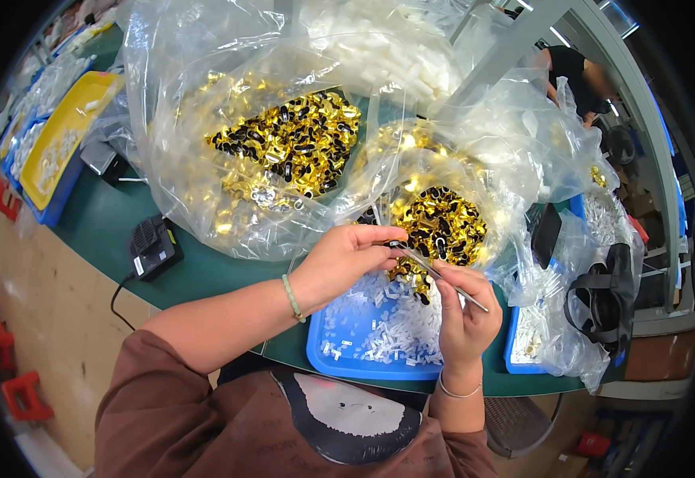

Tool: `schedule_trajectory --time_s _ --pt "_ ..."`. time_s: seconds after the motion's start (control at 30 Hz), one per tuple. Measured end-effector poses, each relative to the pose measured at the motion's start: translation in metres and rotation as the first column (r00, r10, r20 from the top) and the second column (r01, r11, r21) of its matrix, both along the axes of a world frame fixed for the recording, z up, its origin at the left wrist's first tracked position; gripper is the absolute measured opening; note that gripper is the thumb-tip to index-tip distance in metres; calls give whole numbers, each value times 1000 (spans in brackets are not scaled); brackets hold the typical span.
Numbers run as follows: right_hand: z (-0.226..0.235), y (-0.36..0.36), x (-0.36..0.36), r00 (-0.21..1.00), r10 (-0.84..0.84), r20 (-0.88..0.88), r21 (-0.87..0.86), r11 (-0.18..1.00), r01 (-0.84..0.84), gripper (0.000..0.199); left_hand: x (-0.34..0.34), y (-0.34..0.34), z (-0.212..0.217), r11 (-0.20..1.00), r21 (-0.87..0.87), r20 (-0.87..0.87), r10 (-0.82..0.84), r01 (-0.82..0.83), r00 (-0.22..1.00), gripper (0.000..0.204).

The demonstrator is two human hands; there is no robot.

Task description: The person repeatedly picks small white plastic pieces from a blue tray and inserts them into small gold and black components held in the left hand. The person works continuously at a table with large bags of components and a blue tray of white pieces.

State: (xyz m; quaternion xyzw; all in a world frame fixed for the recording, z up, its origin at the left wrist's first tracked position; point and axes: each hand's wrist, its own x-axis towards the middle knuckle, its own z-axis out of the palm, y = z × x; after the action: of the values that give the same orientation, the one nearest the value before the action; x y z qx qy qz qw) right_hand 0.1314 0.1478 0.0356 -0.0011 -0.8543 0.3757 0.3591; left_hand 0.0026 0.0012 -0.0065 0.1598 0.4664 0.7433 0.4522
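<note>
Brown shirt (196,422) is filling foreground. Left hand (341,259) is pinching black part (396,244); right hand (467,307) is gripping slim metal tool (422,261).

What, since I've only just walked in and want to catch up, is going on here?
A person's left hand pinches a small dark piece in its fingertips, while the right hand holds a slim metal tool with its tip at that piece. Below them, a blue tray holds many loose white pieces. Beyond the hands, gold-and-black pieces lie heaped in clear plastic bags on the green table.
</note>
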Motion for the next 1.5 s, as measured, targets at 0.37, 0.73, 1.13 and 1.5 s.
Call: schedule_trajectory --time_s 0.37,0.73,1.13,1.5 --pt "0 1 -2 1000 11 28 64 998 -13 16 0 -1 -2 1000 -18 -5 -4 4 1000 35" --pt "3 -1 -2 998 58 8 155 986 -58 20 2 1 -4 999 -36 -22 5 -6 1000 33" --pt "6 -7 1 1000 -17 11 190 982 15 19 4 0 0 997 -77 -80 20 -27 997 32" --pt "11 6 17 975 139 175 -59 990 -131 16 3 -3 3 999 -43 -100 16 -21 995 33"
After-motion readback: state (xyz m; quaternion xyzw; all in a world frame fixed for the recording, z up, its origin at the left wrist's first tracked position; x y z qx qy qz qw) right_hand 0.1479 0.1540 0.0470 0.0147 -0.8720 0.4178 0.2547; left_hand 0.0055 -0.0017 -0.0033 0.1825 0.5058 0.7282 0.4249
